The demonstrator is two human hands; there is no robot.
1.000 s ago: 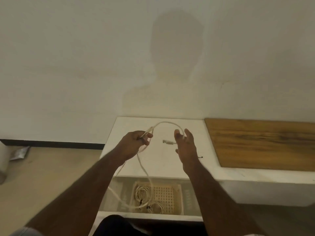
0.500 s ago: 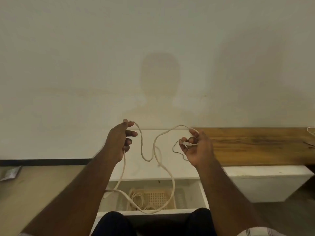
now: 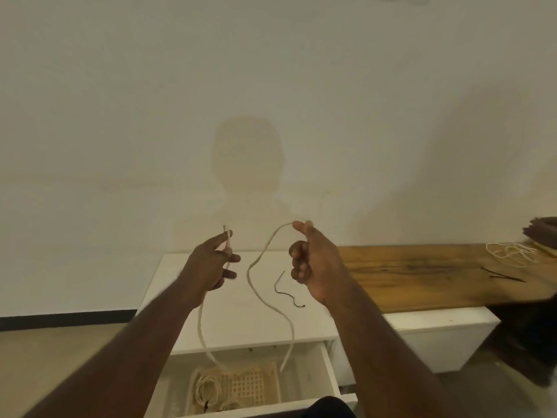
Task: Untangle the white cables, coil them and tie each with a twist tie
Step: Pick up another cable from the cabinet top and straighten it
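Note:
I hold one white cable in both hands above a white cabinet top. My left hand pinches one end, which sticks up past the fingers. My right hand pinches the cable near its other end at the fingertips. Between the hands the cable hangs in a long loop down into an open drawer. A black twist tie lies on the cabinet top between my hands. In the drawer a cream basket holds coiled white cables.
A wooden board covers the cabinet top to the right. On its far right end lie a loose white cable, black twist ties and a dark object. A plain wall stands behind. Bare floor lies to the left.
My hands have moved apart and the wavy slack between them has dropped into one long hanging loop. The view shifted left and down, showing more of the board's right end.

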